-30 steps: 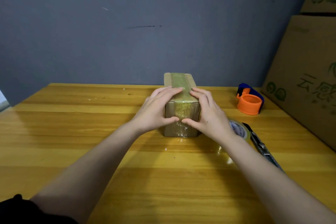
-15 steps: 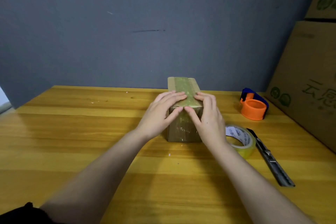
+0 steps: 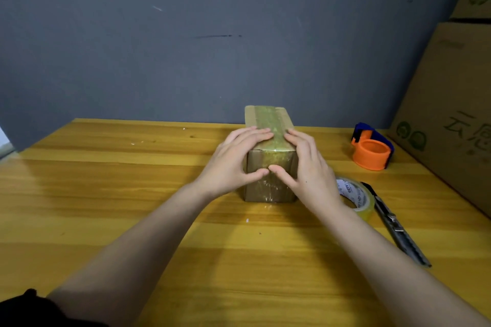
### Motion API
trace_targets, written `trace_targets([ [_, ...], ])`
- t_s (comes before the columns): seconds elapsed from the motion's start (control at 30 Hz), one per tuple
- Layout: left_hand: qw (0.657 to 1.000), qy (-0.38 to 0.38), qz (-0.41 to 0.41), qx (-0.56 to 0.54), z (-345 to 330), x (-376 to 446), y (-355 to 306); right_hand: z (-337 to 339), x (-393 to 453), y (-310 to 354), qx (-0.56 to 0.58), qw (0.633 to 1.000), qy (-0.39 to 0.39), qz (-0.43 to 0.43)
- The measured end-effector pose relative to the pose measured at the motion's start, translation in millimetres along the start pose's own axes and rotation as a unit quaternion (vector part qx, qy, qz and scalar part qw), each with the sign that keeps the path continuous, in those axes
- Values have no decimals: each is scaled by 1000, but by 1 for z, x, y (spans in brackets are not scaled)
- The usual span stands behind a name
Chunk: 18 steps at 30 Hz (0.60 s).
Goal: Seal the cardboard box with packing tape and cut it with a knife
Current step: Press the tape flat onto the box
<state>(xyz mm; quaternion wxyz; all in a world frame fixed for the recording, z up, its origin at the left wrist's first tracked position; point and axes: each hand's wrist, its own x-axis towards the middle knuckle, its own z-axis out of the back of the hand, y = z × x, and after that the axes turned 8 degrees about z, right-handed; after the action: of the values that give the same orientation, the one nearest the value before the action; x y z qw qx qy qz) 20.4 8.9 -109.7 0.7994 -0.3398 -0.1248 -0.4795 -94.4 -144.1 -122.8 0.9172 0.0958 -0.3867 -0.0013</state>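
Note:
A small cardboard box [image 3: 268, 119] stands on the wooden table [image 3: 132, 194], with a strip of shiny tape running along its top and down its near face. My left hand [image 3: 233, 162] lies against the box's left side, fingers on the top edge and thumb on the near face. My right hand [image 3: 308, 167] mirrors it on the right side. Both thumbs press on the tape and their tips almost meet. A roll of clear packing tape [image 3: 357, 198] lies just right of my right wrist, partly hidden by it. A grey utility knife [image 3: 396, 225] lies beside the roll.
An orange and blue tape dispenser [image 3: 372, 150] sits at the back right. Large cardboard cartons [image 3: 451, 114] are stacked along the table's right edge. A grey wall rises behind the table.
My thumbs slid up the near face to the top edge, then back down to the middle of it. The box has stayed in place.

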Motion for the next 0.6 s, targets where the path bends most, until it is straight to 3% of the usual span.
trace_targets([
  [0.17, 999, 11, 37, 14, 2, 0, -5, 6, 0, -8, 41, 997, 62, 4],
  [0.33, 991, -69, 96, -56, -7, 4, -22, 11, 4, -7, 142, 989, 18, -35],
  [0.47, 984, -118, 101, -84, -17, 5, -24, 6, 4, -9, 128, 991, 8, -29],
  [0.6, 987, -108, 91, -69, -15, 5, -21, 7, 3, -12, 100, 994, 28, -18],
])
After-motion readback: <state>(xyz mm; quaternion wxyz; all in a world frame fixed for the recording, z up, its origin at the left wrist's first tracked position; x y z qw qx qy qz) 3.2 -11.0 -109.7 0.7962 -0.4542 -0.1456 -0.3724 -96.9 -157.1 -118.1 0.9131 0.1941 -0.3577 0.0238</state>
